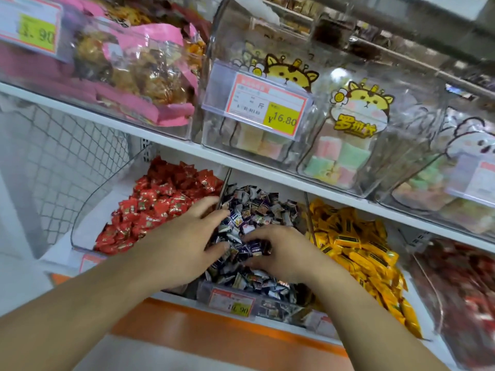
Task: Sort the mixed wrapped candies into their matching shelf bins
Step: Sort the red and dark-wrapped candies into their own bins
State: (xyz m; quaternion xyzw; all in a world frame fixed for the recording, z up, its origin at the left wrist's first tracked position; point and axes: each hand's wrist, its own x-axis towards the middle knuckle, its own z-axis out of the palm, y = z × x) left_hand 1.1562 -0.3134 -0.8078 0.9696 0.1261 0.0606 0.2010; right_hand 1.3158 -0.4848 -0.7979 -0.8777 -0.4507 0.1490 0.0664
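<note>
Both hands are down in the middle bin (270, 307) of purple-and-white candies (257, 207) on the lower shelf; the left hand (184, 245) lies flat with fingers spread apart on the heap. The right hand (281, 253) has its fingers curled, pinching a purple candy (253, 247); red candies (160, 199) fill the bin to the left, yellow candies (356, 245) the one to the right.

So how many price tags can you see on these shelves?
5, maybe more hidden: one top left, one reading 16.80 on the marshmallow bin, one far right, one under the purple candies, and one partly hidden under the red candies.
</note>
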